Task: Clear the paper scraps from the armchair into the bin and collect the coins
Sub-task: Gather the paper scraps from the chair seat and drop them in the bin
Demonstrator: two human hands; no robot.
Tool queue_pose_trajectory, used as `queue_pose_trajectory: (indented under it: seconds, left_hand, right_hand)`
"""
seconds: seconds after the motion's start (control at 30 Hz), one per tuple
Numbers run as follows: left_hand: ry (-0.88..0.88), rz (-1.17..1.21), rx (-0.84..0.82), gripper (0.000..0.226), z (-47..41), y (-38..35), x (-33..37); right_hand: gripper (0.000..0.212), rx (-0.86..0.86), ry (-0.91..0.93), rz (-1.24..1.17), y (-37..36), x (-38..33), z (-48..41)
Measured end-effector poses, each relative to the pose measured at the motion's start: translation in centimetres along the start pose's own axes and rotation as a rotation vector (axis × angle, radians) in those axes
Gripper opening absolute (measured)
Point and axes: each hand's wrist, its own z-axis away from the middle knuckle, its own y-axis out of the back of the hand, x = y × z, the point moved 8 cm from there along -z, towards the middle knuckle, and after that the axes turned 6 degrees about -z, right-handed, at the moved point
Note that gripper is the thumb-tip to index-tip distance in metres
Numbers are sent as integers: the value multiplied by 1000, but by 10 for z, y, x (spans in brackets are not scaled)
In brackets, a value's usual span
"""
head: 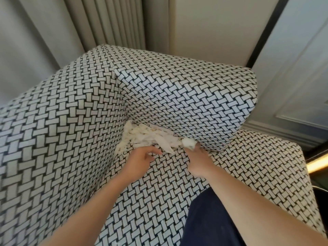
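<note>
A heap of white paper scraps (pixel 145 137) lies in the back corner of the armchair seat (pixel 159 189), where the cushion meets the backrest and arm. My left hand (pixel 142 158) reaches onto the seat with fingers loosely extended, its fingertips at the heap's near edge. My right hand (pixel 198 160) pinches a crumpled white scrap (pixel 189 143) at the right end of the heap. No coins or bin are in view.
The armchair has black-and-white woven-pattern fabric, with a tall backrest (pixel 186 96) and a left arm (pixel 53 130). Grey curtains (pixel 88 23) hang behind it. A panelled wall (pixel 301 77) stands to the right. My dark-clothed knee (pixel 209 219) rests at the seat's front.
</note>
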Motion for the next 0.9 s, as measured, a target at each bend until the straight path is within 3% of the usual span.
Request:
queue_pose_trajectory:
  seconds: [0.1,0.2,0.5,0.67,0.9]
  left_hand:
    - [8,28,9,49,2,-5,-4]
    - [17,39,7,48,5,-9,-6]
    - [-25,7,39,37,8,-24,10]
    - [-62,-40,87,36,-1,-31,17]
    - [-133,-479,179,46,-29,-32,40]
  right_hand:
    - [75,5,39,-32,0,-1,-1]
    - [68,60,51,-210,9,-1,4]
    - [27,545,138,-466,59,-2,31]
    - [21,775,106,-534,79,8,48]
    - [24,987,72,-820,88,20,61]
